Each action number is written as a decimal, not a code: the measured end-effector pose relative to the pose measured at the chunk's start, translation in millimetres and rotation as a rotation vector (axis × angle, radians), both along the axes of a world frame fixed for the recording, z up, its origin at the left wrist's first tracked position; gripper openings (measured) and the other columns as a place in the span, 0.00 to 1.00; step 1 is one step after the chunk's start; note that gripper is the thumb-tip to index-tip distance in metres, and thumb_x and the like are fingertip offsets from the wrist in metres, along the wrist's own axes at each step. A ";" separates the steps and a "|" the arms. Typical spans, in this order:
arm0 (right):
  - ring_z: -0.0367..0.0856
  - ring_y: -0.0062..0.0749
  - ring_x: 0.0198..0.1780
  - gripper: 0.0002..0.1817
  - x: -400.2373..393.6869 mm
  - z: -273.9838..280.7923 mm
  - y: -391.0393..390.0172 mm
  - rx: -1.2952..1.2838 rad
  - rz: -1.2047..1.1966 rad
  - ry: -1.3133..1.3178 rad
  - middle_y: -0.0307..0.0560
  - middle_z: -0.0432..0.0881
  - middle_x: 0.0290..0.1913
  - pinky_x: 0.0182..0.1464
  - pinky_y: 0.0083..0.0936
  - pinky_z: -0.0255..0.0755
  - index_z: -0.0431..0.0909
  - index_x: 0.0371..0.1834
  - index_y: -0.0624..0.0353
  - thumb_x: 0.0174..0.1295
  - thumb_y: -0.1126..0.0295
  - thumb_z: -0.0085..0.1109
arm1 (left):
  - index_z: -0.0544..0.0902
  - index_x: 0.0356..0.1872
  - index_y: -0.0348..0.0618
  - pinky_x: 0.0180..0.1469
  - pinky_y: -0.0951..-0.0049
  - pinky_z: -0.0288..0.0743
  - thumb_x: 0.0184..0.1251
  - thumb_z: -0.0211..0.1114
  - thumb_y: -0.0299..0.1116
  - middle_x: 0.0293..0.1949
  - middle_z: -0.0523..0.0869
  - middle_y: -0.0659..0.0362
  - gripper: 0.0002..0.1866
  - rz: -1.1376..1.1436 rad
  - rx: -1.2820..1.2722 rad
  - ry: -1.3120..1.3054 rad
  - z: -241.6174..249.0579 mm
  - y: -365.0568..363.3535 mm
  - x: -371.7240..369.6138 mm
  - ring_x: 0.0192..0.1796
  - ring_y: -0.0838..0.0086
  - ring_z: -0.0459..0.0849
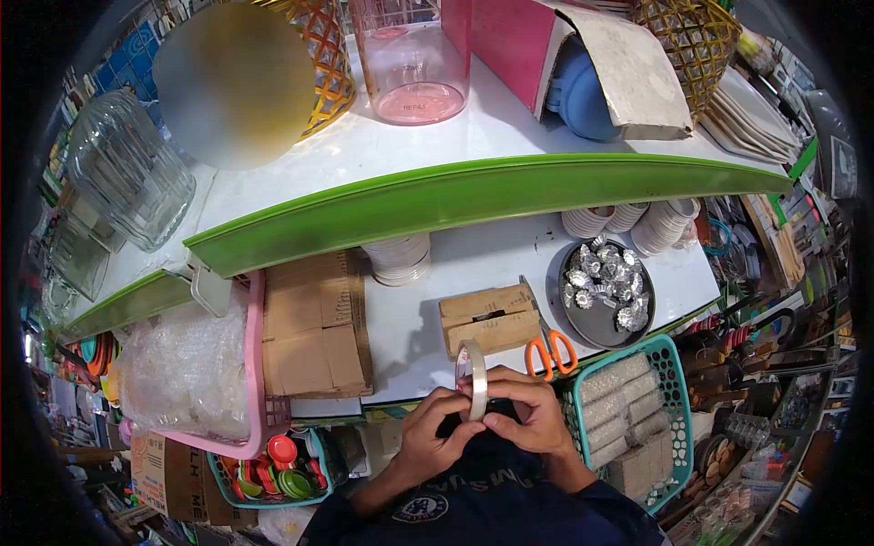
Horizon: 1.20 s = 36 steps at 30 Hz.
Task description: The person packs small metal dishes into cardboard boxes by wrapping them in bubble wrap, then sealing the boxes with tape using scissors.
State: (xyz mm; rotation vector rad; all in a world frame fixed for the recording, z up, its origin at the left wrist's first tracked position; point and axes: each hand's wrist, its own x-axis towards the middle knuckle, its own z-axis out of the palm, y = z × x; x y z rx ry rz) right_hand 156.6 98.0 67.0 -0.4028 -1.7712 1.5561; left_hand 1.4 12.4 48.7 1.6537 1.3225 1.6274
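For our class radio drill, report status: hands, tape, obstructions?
Left hand and right hand holding tape roll. Tape roll upright, small carton just beyond. Scissors beside carton; nothing seems to block the hands.

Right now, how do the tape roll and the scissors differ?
The tape roll is held upright between the left hand and right hand; the scissors lie by the small cardboard box, unheld. The tape roll is a pale ring, while the scissors have two orange handle loops. Both are near that box.
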 end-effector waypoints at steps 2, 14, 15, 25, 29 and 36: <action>0.81 0.40 0.56 0.19 0.0 2.7 -2.0 0.037 -0.022 -0.004 0.53 0.82 0.55 0.58 0.33 0.74 0.80 0.54 0.65 0.58 0.75 0.66 | 0.80 0.47 0.35 0.38 0.73 0.77 0.57 0.74 0.26 0.34 0.83 0.53 0.17 0.000 0.000 -0.012 -0.8 -1.0 -0.3 0.34 0.67 0.83; 0.84 0.33 0.41 0.16 11.3 33.6 -2.5 0.521 -0.307 -0.334 0.39 0.87 0.44 0.42 0.26 0.77 0.88 0.40 0.54 0.45 0.71 0.76 | 0.84 0.46 0.36 0.31 0.74 0.78 0.55 0.76 0.29 0.29 0.82 0.56 0.18 -0.090 -0.151 0.107 21.2 -8.0 -16.5 0.28 0.73 0.84; 0.84 0.33 0.41 0.16 11.6 33.3 -2.6 0.521 -0.306 -0.334 0.39 0.87 0.44 0.42 0.26 0.77 0.88 0.40 0.54 0.45 0.71 0.76 | 0.84 0.46 0.36 0.31 0.74 0.78 0.55 0.76 0.29 0.29 0.82 0.56 0.18 -0.089 -0.151 0.106 22.8 -8.3 -17.0 0.28 0.73 0.84; 0.80 0.34 0.54 0.08 -2.6 44.7 -11.7 0.777 -0.344 -0.494 0.38 0.84 0.45 0.51 0.30 0.74 0.83 0.34 0.56 0.51 0.71 0.70 | 0.82 0.45 0.34 0.31 0.75 0.78 0.56 0.75 0.28 0.29 0.81 0.56 0.17 -0.088 -0.227 0.080 25.3 -15.5 -21.9 0.28 0.73 0.84; 0.80 0.37 0.53 0.09 -7.4 36.9 -10.8 0.721 -0.291 -0.500 0.42 0.83 0.44 0.53 0.34 0.72 0.77 0.37 0.59 0.55 0.72 0.66 | 0.82 0.45 0.33 0.31 0.74 0.78 0.58 0.73 0.26 0.28 0.80 0.56 0.15 -0.081 -0.235 0.021 24.1 -18.4 -21.1 0.28 0.73 0.84; 0.83 0.41 0.46 0.05 -10.9 15.0 -12.0 0.290 -0.252 -0.360 0.49 0.83 0.39 0.48 0.32 0.75 0.70 0.38 0.62 0.65 0.75 0.56 | 0.82 0.42 0.35 0.30 0.75 0.76 0.58 0.72 0.24 0.28 0.80 0.56 0.12 -0.135 -0.180 0.073 14.1 -26.2 -33.6 0.27 0.73 0.82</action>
